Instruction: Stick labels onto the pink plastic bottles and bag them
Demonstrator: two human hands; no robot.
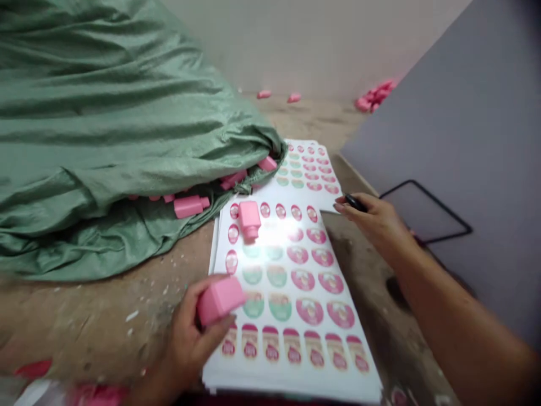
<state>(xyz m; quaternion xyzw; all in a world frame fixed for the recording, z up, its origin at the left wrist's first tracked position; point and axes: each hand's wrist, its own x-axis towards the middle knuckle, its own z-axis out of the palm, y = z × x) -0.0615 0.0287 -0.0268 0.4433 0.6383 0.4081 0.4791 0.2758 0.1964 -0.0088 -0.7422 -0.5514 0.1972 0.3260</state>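
Note:
My left hand (186,341) is closed around a pink plastic bottle (222,300), held tilted over the near left part of a stack of sticker sheets (291,379). The sheets carry rows of pink and green printed labels. A second pink bottle (249,217) lies on the upper left of this stack, its neck toward me. My right hand (376,217) is closed on a small black tool (355,203) by the stack's right edge; its exact kind is hard to make out. Another group of sticker sheets (310,197) extends behind.
On the left, a large green fabric sack (127,113) bulges, with pink bottles (190,206) at its mouth. More pink bottles (376,96) are heaped by the far wall. A grey panel (465,141) leans at right near a thin black frame (448,213). Scraps litter the floor.

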